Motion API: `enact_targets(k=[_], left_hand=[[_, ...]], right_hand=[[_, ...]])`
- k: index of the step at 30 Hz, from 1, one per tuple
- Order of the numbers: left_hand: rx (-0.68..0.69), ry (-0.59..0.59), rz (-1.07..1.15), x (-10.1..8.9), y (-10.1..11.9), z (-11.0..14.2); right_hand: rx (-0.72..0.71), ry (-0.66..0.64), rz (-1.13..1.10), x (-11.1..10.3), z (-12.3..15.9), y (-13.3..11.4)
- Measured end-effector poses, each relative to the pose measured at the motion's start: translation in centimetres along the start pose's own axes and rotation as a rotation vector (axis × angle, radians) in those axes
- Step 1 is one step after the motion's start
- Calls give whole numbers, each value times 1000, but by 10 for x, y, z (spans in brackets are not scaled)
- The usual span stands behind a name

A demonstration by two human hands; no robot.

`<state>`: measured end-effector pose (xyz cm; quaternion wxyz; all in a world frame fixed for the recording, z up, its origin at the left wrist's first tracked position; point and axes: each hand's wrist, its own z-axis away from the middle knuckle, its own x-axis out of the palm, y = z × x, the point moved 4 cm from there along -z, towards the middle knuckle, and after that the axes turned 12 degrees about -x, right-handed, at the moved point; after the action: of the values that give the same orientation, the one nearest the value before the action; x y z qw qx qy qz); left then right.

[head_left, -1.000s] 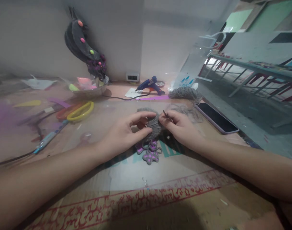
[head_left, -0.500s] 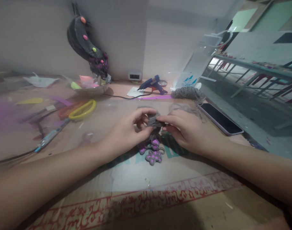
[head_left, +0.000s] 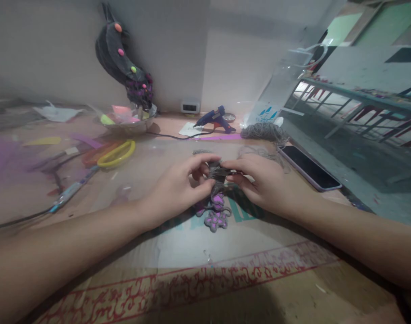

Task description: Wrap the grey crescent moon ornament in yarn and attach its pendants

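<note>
**Left hand (head_left: 181,183) and right hand (head_left: 263,180) closed on grey yarn (head_left: 215,170)**

The left thumb and fingers clasp the yarn bundle; the right thumb and fingertips pinch its right side. Purple-and-grey flowers (head_left: 216,220) hang just below it, over a table (head_left: 313,299) marked with teal letters (head_left: 244,210) and a red patterned border (head_left: 192,283). Farther out, a phone (head_left: 310,167) lies to the right, with a yarn skein (head_left: 264,131) near its far end. At the back rises a pale wall (head_left: 239,63); off to the right are a grey floor (head_left: 377,180) and a long table (head_left: 347,90) with red stools (head_left: 369,110) beneath. Near the wall, a clear bowl (head_left: 126,128) holds pink and yellow-green pieces (head_left: 122,111). Beside the glue gun (head_left: 210,118) sits a round dish (head_left: 230,117), its contents too small to tell.
</note>
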<state>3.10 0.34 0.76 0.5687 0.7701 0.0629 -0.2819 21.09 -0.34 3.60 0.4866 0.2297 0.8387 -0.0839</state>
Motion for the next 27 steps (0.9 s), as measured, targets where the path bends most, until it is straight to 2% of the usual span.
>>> enact_targets(k=[13,23,27], left_hand=[[51,0,-43,0,3,3],[50,2,-16,1,2,4],[60,13,-16,0,2,5]], right_hand=[[64,-23,-56,1,0,1],[26,24,-88,4,2,3],[34,-4,-101,3,1,4]])
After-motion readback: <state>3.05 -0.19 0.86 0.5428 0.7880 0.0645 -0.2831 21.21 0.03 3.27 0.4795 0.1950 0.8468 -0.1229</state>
